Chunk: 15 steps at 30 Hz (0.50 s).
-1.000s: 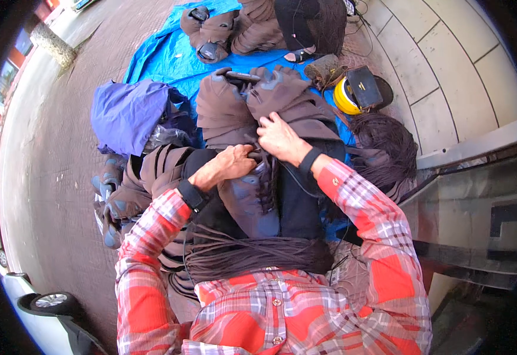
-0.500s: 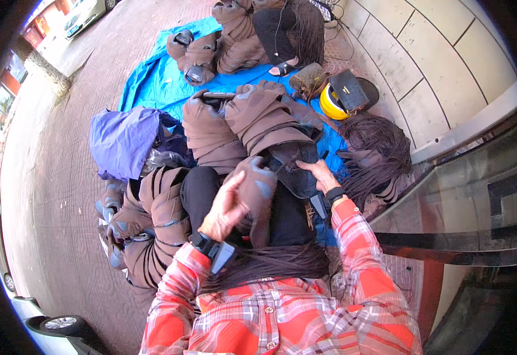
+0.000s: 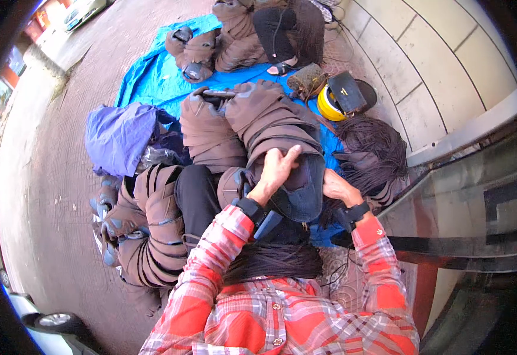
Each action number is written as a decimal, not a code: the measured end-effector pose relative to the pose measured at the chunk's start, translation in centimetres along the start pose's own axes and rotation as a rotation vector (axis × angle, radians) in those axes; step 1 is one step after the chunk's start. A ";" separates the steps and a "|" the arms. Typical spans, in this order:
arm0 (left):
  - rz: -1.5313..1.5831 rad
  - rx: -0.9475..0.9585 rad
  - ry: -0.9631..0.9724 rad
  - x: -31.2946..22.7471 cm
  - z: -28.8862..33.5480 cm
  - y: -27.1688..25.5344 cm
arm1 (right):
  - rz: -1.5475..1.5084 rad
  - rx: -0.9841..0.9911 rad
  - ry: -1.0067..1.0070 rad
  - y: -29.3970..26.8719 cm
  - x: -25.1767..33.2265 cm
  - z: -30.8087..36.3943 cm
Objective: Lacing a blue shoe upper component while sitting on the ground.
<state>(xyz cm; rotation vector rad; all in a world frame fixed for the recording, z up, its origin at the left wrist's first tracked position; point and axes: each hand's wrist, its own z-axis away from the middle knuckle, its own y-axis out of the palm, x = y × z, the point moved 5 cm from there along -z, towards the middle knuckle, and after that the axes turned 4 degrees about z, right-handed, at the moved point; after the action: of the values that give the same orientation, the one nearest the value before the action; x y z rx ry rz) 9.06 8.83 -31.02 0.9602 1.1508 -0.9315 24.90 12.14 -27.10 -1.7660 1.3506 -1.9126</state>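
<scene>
A thick stack of nested brown shoe uppers (image 3: 270, 124) stretches away from my lap. At its near end sits an upper with a dark, rounded opening (image 3: 301, 201). My left hand (image 3: 276, 170) has its fingers bent over this end upper, gripping its left side. At the opposite side my right hand (image 3: 340, 188) pinches the edge, its fingertips partly hidden behind the material. A second row of uppers (image 3: 211, 133) lies alongside to the left. Dark cords (image 3: 273, 263) are bunched across my lap.
More stacked uppers (image 3: 152, 207) lie left of my leg, below a purple cloth (image 3: 119, 139). A blue tarp (image 3: 146, 77) spreads beneath. A dark cord pile (image 3: 373, 148), a yellow container (image 3: 329, 105) and a tiled wall (image 3: 412, 65) stand right. Another person's foot (image 3: 282, 68) shows at the back.
The loose upper beside my left hand has joined the stack's near end. My left hand has moved right and forward onto it; my right hand has shifted slightly right and nearer.
</scene>
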 end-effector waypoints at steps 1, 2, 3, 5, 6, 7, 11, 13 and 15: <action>-0.139 0.130 -0.111 -0.6 0.1 -0.3 | 0.104 0.179 0.197 -1.5 2.0 -0.2; 0.032 0.142 -0.015 -0.9 -0.1 -0.7 | 0.216 0.356 0.388 -2.0 3.0 -0.1; -0.023 0.270 -0.071 -1.2 -0.4 -1.0 | 0.461 0.221 0.393 -4.0 1.9 0.0; -0.115 0.618 0.015 -2.4 0.8 -2.3 | 0.643 -0.182 0.205 -7.0 4.2 -1.3; -0.222 0.798 -0.088 -4.3 2.8 -3.6 | 0.576 -0.454 0.047 -7.7 8.0 -2.2; -0.187 0.810 -0.287 -6.2 4.8 -5.7 | 0.615 -0.466 -0.027 -6.2 9.7 -3.4; -0.539 0.259 -0.037 -1.7 5.0 -17.7 | 0.752 -0.254 -0.228 2.8 10.7 -7.4; -0.490 0.397 -0.146 0.9 4.5 -15.7 | 0.819 -0.268 -0.230 2.5 7.3 -8.2; -0.836 0.362 -0.087 0.7 4.3 -12.3 | 0.787 -0.299 -0.247 1.9 6.4 -7.6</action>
<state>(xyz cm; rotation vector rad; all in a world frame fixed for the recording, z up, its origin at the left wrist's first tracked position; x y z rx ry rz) -1.09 0.81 -32.65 0.6916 1.3535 -1.8827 15.77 10.28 -23.11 -1.2164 1.9129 -1.0820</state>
